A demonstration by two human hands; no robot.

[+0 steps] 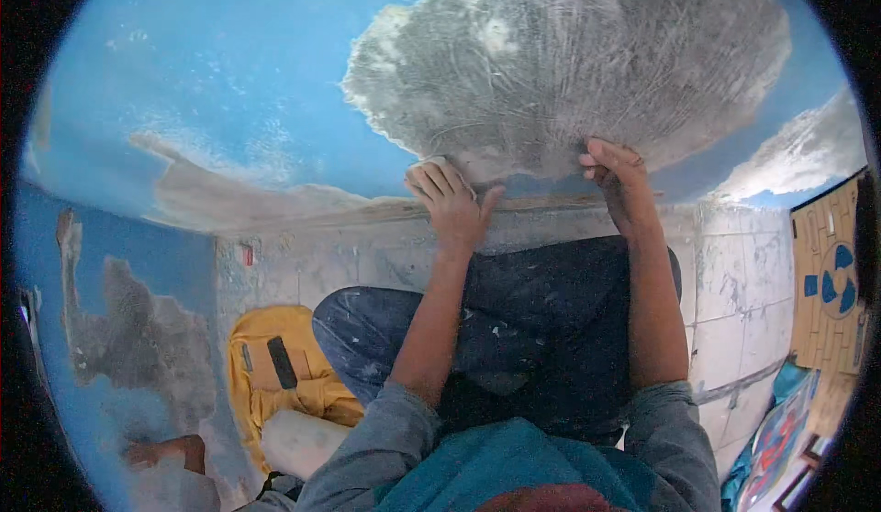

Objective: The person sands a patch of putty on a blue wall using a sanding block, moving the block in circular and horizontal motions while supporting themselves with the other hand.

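Note:
My left hand (pixel 455 206) presses a pale pad (pixel 464 180) flat against the wall, at the lower left rim of a large grey scraped patch (pixel 585 65). Whether the pad is folded sandpaper or a sponge, I cannot tell. Blue paint (pixel 227 37) surrounds the patch. My right hand (pixel 617 164) is at the patch's lower right, its fingers loosely bent against or close to the wall, with nothing visible in them. Both hands are just above the foot of the wall, in front of my legs in dark, paint-flecked trousers (pixel 544 305).
White floor tiles (pixel 736 271) meet the wall. At left lies yellow cloth (pixel 248 326) bearing a brown flat piece and a dark oblong object (pixel 282 363). Another person's arm (pixel 175 449) reaches towards the peeling side wall (pixel 165 333). A wood-patterned surface (pixel 819 319) stands at right.

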